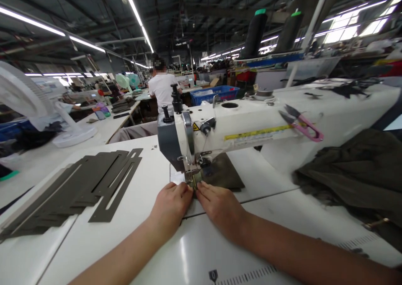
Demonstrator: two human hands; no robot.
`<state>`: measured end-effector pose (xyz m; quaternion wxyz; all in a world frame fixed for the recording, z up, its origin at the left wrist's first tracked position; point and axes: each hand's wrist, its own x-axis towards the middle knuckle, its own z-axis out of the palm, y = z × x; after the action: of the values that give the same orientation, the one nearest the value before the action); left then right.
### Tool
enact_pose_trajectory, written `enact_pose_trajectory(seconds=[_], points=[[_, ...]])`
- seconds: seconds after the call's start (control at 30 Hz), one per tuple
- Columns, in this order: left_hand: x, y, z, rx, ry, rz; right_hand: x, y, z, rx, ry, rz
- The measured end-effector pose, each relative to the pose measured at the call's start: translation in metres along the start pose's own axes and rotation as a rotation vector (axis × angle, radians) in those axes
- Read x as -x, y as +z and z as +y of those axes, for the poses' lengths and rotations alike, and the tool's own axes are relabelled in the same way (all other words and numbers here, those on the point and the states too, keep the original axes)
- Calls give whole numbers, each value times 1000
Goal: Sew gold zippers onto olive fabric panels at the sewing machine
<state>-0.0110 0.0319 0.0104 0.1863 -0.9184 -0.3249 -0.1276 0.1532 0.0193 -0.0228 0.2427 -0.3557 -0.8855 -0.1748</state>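
Note:
A white sewing machine (251, 123) stands over the white table, its needle area just beyond my fingertips. My left hand (172, 205) is closed, its fingers bent together at the left of the presser foot. My right hand (220, 207) is beside it on the right, fingers pressed together at the edge of a dark olive fabric piece (224, 174). That piece lies flat under the machine arm. Whatever small part is between my fingertips is too hidden to name.
Overlapping dark flat pieces (91, 180) lie at the left. Dark crumpled fabric (354, 172) is at the right. Pink-handled snips (303, 123) rest on the machine arm. A white fan (65, 121), a blue crate (215, 94) and a person in white (163, 88) are farther back.

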Motion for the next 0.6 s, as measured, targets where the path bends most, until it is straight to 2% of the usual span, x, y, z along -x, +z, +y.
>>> enact_pose_trajectory(seconds=[0.13, 0.37, 0.6], points=[[-1, 7, -5, 63, -62, -7, -5, 7, 7, -36, 21, -19], [6, 16, -4, 302, -209, 112, -13, 10, 14, 6, 13, 2], [3, 20, -6, 297, -210, 97, -12, 12, 15, -77, 48, -13]])
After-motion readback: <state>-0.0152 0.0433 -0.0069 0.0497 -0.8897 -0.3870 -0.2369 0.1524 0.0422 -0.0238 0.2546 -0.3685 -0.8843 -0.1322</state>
